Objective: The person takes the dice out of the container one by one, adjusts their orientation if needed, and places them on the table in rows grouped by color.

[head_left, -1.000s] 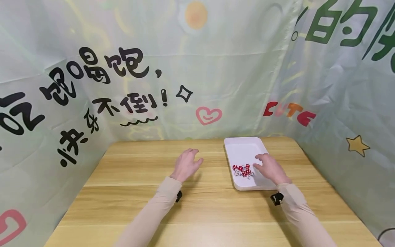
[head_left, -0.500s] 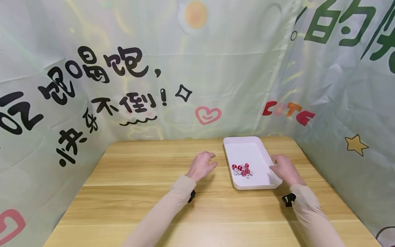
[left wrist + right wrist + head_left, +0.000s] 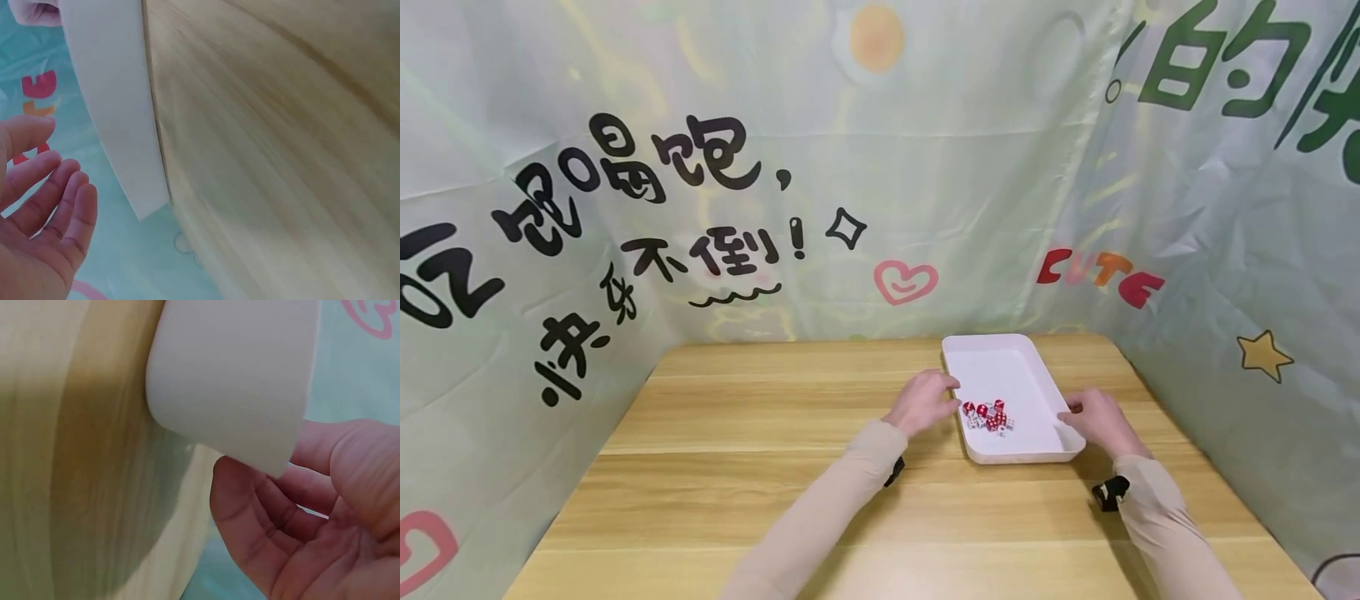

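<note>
A white rectangular tray [image 3: 1011, 367] lies on the wooden table, with several red and white dice [image 3: 991, 417] clustered in its left half toward the front. My right hand [image 3: 1105, 423] holds the tray's right side. In the right wrist view that hand [image 3: 325, 512] has its thumb over the rim and its fingers against the outer wall of the tray [image 3: 231, 375]. At the left rim is my left hand [image 3: 922, 402], fingers loosely bent. The left wrist view has this hand [image 3: 47, 219] beside the tray wall [image 3: 112, 100], palm and fingertips showing, a gap between thumb and fingers.
The wooden table [image 3: 737, 483] reaches back to a printed cloth [image 3: 985, 192], which stands behind and along both sides. Black wrist cameras sit at both cuffs, the right camera [image 3: 1110, 493] near the tray's front corner.
My left hand has moved right across the table to the tray's left rim. The right hand has moved from over the tray to its right side and taken hold there. The dice stay put.
</note>
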### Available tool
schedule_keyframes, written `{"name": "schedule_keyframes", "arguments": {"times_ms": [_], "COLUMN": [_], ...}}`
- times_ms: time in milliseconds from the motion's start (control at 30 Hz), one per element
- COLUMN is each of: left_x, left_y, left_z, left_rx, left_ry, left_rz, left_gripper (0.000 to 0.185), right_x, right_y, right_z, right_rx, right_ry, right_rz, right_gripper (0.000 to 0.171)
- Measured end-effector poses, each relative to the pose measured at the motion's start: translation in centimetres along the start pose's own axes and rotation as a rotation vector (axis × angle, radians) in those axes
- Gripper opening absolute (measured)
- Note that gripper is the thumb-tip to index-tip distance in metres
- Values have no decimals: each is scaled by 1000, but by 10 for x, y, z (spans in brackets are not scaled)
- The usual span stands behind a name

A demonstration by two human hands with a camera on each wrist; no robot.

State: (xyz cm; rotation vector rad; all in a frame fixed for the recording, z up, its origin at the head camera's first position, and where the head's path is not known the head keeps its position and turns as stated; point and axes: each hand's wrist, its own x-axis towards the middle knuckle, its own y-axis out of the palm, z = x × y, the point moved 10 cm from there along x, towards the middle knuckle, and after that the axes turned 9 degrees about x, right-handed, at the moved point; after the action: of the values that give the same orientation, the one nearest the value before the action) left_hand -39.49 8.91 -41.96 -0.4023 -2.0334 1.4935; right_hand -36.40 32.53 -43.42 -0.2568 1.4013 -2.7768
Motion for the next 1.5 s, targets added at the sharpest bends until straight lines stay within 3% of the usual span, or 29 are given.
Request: {"name": "schedule_keyframes", "arguments": {"times_ms": [300,500,700,900,1200,1500], "left_x": [13,25,35,34,33,37], "left_y": [11,27,36,47,52,52], "left_z": [-12,-27,-34,-34,-30,-36], "left_rx": [199,330,371,406,408,418], "left_ry": [64,127,62,0,-3,5], "left_rz": [25,126,236,305,292,293], "left_gripper": [23,15,12,16,13,14], "right_x": [4,2,3,4,6,3], "right_y": [-1,-2,-3,0,3,-5], "right_z": [-5,-13,-15,-15,-13,-14], "right_rx": [6,4,-5,10,19,3], "right_ry": [46,57,56,59,70,80], "right_rz": [-25,-22,-14,-8,-9,-7], "right_gripper": [25,20,20,21,22,23]}}
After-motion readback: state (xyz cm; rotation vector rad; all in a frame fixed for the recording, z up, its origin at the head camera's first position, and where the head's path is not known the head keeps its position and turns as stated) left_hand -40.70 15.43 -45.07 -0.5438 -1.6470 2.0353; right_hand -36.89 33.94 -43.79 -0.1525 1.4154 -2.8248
